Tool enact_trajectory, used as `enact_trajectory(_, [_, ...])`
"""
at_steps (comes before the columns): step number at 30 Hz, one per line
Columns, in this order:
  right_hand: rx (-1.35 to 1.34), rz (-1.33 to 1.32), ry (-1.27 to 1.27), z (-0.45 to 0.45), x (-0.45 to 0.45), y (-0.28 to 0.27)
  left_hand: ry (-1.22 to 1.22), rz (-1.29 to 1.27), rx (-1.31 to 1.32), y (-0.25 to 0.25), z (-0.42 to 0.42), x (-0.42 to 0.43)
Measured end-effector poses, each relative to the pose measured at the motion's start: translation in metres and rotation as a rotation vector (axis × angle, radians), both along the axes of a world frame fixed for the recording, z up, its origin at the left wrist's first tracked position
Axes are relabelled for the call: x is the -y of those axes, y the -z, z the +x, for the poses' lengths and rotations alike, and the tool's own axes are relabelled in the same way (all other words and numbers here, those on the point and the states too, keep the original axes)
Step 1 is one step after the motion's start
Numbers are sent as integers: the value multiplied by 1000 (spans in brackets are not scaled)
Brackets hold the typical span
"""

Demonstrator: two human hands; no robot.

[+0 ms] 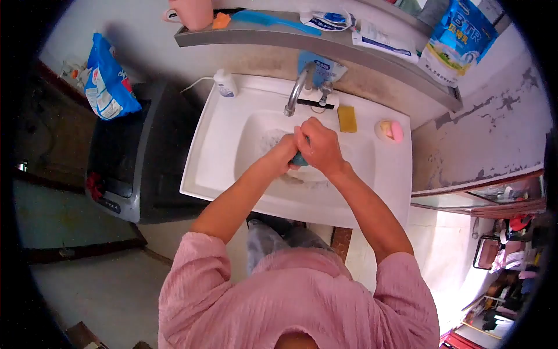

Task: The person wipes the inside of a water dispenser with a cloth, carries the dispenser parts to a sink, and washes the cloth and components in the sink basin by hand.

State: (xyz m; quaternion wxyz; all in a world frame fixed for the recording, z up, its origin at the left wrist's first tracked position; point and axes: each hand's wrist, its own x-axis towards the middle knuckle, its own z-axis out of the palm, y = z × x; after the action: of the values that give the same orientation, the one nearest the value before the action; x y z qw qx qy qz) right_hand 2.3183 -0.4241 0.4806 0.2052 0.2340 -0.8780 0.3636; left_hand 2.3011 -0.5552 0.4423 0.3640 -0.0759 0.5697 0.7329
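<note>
Over the basin of a white sink, my left hand and my right hand are closed together around a small dark teal bundle. It looks like wet cloth, but my fingers hide most of it, so its kind is unclear. My right hand sits slightly higher and overlaps the left. Just above them is the spout of a metal faucet. Suds or murky water show in the basin around my hands.
A yellow sponge, a pink soap in a dish and a white bottle stand on the sink's rim. Overhead runs a shelf with a pink mug. A washing machine bearing a blue bag is at left.
</note>
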Motion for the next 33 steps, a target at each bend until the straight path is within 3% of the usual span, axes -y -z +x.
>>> enact_trajectory(2, [138,-20,-96,0,-2,6,-94,5,36,-5,13,8])
enact_trajectory(4, [315,-86,-95,-2,-12,23,-425,-100,-24,-2,26,26])
enact_trajectory(6, [534,-197,13,-5,-34,70,-500,-266,-304,45,25,77])
enact_trajectory(8, [549,239,63,-6,-76,128,-671,-430,-450,37,38,116])
enact_trajectory(10, [818,522,-97,0,-95,139,-753,-635,-724,76,47,164])
enact_trajectory(13, [634,952,-58,33,-86,162,-435,-1015,-840,95,67,210])
enact_trajectory(16, [694,900,38,41,-65,164,-512,-1318,-940,94,85,201])
enact_trajectory(19, [754,474,42,28,-89,235,-491,-1538,-1145,75,87,178])
enact_trajectory(23, [823,417,-42,21,-98,222,-435,-1294,-1244,75,87,133])
enact_trajectory(26, [880,343,-2,31,-94,210,-356,-1116,-1142,95,89,91])
enact_trajectory(28, [1013,279,44,36,-85,192,-353,-793,-913,114,90,67])
enact_trajectory(30, [1184,-96,-5,37,-89,206,-299,-669,-552,156,83,52])
enact_trajectory(33, [1510,-683,-181,33,-87,197,-287,-264,-115,152,75,26])
